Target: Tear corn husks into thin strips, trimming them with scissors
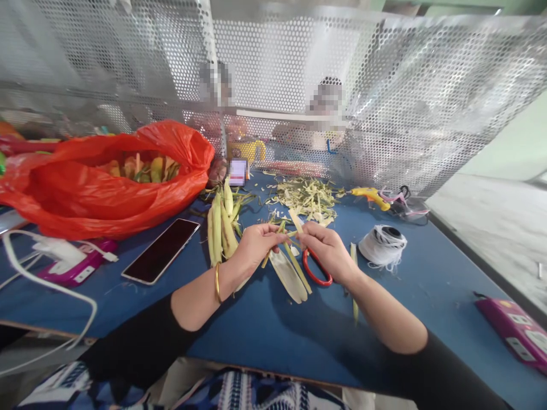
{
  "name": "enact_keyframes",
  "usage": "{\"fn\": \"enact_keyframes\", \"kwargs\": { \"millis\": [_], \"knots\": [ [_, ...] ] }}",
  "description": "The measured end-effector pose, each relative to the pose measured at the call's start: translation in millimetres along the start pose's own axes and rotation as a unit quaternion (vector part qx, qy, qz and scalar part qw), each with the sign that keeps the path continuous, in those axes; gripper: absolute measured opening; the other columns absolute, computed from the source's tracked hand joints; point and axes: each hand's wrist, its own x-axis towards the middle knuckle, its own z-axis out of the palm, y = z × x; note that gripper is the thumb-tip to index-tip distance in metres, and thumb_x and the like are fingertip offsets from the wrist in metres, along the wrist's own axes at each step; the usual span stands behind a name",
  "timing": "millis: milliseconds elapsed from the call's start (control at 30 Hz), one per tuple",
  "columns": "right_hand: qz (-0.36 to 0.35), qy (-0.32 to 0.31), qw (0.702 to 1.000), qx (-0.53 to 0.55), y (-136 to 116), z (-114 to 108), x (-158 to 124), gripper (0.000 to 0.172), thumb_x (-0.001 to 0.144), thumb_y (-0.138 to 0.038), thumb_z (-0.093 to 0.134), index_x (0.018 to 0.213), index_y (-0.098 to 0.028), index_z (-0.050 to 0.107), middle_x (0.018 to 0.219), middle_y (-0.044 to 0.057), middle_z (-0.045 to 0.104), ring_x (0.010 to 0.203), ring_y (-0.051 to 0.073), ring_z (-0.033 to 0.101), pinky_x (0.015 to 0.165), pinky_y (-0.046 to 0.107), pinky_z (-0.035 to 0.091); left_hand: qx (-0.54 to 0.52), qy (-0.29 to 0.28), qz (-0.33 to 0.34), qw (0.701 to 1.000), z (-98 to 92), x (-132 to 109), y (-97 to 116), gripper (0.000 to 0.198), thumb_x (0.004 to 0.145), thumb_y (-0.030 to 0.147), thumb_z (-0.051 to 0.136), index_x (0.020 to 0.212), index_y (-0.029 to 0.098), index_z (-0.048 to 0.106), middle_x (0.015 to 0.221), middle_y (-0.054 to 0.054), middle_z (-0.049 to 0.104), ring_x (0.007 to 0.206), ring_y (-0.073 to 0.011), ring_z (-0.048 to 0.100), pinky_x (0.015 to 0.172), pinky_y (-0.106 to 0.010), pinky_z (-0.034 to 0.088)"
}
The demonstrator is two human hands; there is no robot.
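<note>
Left sleeve: a plain black long sleeve of soft fabric (141, 347), which ends partway along the forearm.
Right sleeve: a matching plain black fabric sleeve (448, 378), which also ends short of the wrist.
Left wrist: one thin, smooth, round bangle of gold-coloured metal (217, 283), worn just past the sleeve's end.
Hands: the left hand (256, 246) and the right hand (327, 250) are both bare.
Lap: a patterned cloth garment in dark blue, white and black (239, 394), with fine stripes and checks.

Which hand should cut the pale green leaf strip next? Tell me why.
Right, probably: the right hand holds the red-handled scissors in its grip, while the left hand pinches the pale green leaf strip steady in front of it.
</note>
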Motion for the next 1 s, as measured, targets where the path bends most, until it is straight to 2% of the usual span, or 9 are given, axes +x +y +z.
{"fn": "enact_keyframes", "kwargs": {
  "millis": [100, 200, 300, 400, 600, 667, 767, 833, 1000],
  "knots": [
    [0.003, -0.05, 0.999, -0.018, -0.2, -5.4, 2.5, 0.029, 0.078, -0.034, 0.052, 0.053, -0.02, 0.046, 0.063, -0.002, 0.045, 0.068, 0.014, 0.045, 0.065, 0.027, 0.035, 0.006, 0.008, -0.002, 1.0, 0.4, -0.6, 1.0, 0.01, 0.066, 0.015, 0.074, 0.059, 0.017, 0.068, 0.046, 0.003, 0.055, 0.043, -0.007, 0.043, 0.044, -0.02, 0.034],
    [0.043, -0.068, 0.997, -0.002, -0.6, -4.1, 2.3, 0.028, 0.077, -0.036, 0.052, 0.055, -0.02, 0.05, 0.062, -0.002, 0.047, 0.066, 0.014, 0.044, 0.064, 0.028, 0.034, 0.003, 0.011, 0.008, 1.0, 0.3, -0.8, 1.1, 0.009, 0.065, 0.016, 0.076, 0.059, 0.016, 0.069, 0.048, 0.002, 0.056, 0.043, -0.0068, 0.043, 0.044, -0.02, 0.033],
    [0.078, -0.032, 0.996, 0.023, -1.7, 0.8, 0.5, 0.035, 0.08, -0.043, 0.053, 0.055, -0.02, 0.05, 0.057, -0.003, 0.045, 0.059, 0.012, 0.039, 0.059, 0.027, 0.032, 0.001, 0.011, 0.016, 1.0, -0.2, -0.1, -0.2, 0.007, 0.064, 0.017, 0.076, 0.061, 0.016, 0.07, 0.055, 0.0, 0.062, 0.046, -0.0066, 0.044, 0.045, -0.021, 0.034],
    [0.087, 0.009, 0.995, 0.053, -4.5, 4.1, -1.3, 0.035, 0.078, -0.048, 0.057, 0.058, -0.019, 0.057, 0.054, -0.004, 0.043, 0.054, 0.011, 0.034, 0.054, 0.026, 0.029, 0.007, 0.001, 0.031, 0.999, -1.1, 1.8, -3.8, 0.009, 0.062, 0.021, 0.078, 0.062, 0.015, 0.071, 0.059, 0.0, 0.064, 0.048, -0.0069, 0.044, 0.048, -0.021, 0.035],
    [0.042, 0.094, 0.983, 0.151, -9.6, 1.5, -2.4, 0.035, 0.077, -0.052, 0.061, 0.063, -0.02, 0.059, 0.056, -0.002, 0.048, 0.056, 0.012, 0.041, 0.055, 0.026, 0.032, 0.045, -0.042, 0.04, 0.997, -2.7, 6.2, -13.3, 0.014, 0.062, 0.028, 0.077, 0.062, 0.014, 0.071, 0.063, -0.004, 0.068, 0.05, -0.0085, 0.044, 0.051, -0.023, 0.037],
    [0.055, 0.071, 0.986, 0.138, -7.8, 0.1, -1.7, 0.039, 0.078, -0.054, 0.059, 0.059, -0.02, 0.057, 0.053, -0.002, 0.047, 0.055, 0.011, 0.04, 0.055, 0.026, 0.031, 0.041, -0.034, 0.04, 0.998, -3.1, 7.1, -14.4, 0.014, 0.062, 0.027, 0.076, 0.062, 0.015, 0.071, 0.062, -0.003, 0.067, 0.049, -0.0084, 0.044, 0.051, -0.022, 0.036],
    [0.116, -0.025, 0.987, 0.112, -1.8, -0.3, -0.1, 0.042, 0.073, -0.054, 0.061, 0.051, -0.019, 0.052, 0.049, -0.003, 0.044, 0.05, 0.01, 0.035, 0.052, 0.026, 0.027, 0.034, -0.013, 0.045, 0.998, -3.4, 8.0, -14.2, 0.013, 0.06, 0.026, 0.077, 0.063, 0.015, 0.07, 0.057, 0.0, 0.062, 0.049, -0.0082, 0.045, 0.05, -0.022, 0.036],
    [0.152, -0.067, 0.982, 0.092, 2.5, 0.4, 0.5, 0.042, 0.071, -0.054, 0.061, 0.05, -0.019, 0.051, 0.048, -0.004, 0.043, 0.048, 0.009, 0.032, 0.05, 0.026, 0.024, 0.034, -0.012, 0.048, 0.998, -3.2, 8.0, -13.4, 0.012, 0.06, 0.026, 0.076, 0.064, 0.016, 0.07, 0.055, 0.002, 0.06, 0.048, -0.008, 0.045, 0.05, -0.021, 0.036],
    [0.175, -0.074, 0.981, 0.047, 7.8, 1.6, 0.7, 0.04, 0.071, -0.053, 0.058, 0.052, -0.019, 0.05, 0.047, -0.005, 0.04, 0.048, 0.008, 0.029, 0.049, 0.025, 0.021, 0.048, -0.02, 0.055, 0.997, -1.3, 5.3, -11.3, 0.01, 0.06, 0.024, 0.074, 0.064, 0.016, 0.071, 0.054, 0.003, 0.059, 0.048, -0.0081, 0.045, 0.049, -0.021, 0.036]
  ]
}}
